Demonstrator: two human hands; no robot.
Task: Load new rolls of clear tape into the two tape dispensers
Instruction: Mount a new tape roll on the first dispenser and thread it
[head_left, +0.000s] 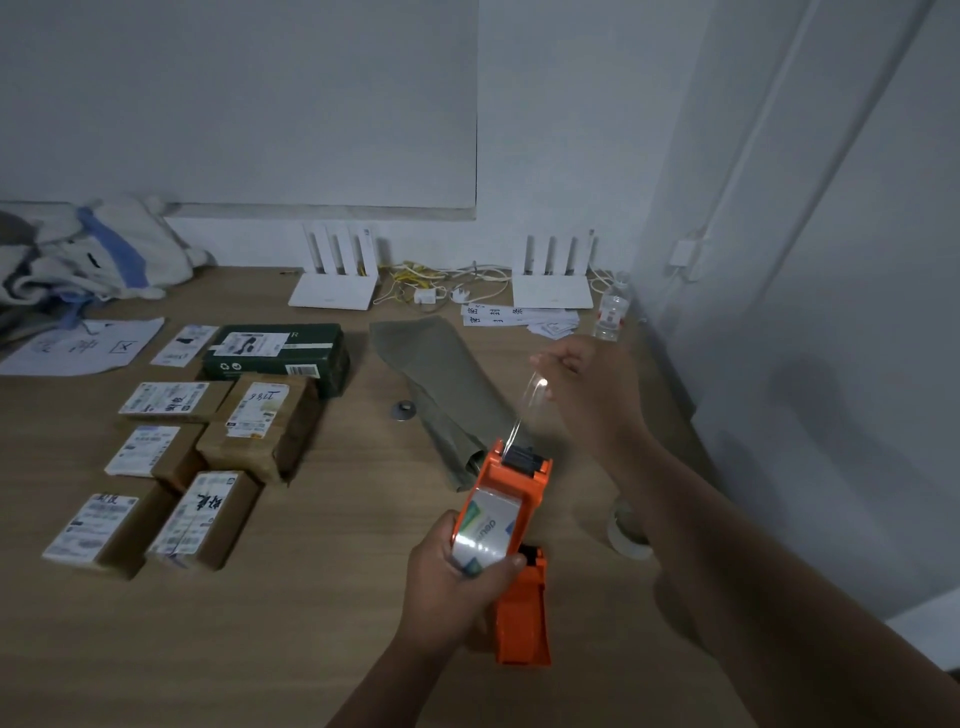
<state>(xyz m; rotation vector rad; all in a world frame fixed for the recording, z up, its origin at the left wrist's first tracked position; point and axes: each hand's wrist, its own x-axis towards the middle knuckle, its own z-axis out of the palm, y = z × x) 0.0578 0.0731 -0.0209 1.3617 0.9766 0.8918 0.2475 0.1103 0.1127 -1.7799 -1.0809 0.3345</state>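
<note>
My left hand grips an orange tape dispenser above the wooden table, with a roll of clear tape seated in it. A strip of clear tape runs up from the dispenser's black front end to my right hand, which pinches its free end. A second orange dispenser lies on the table just below the first, partly hidden by my left hand. Another clear tape roll lies on the table under my right forearm, mostly covered.
Several labelled cardboard parcels and a dark green box fill the table's left half. A grey-green bag lies mid-table beside a small metal disc. Two white routers, cables, papers and a bottle line the wall.
</note>
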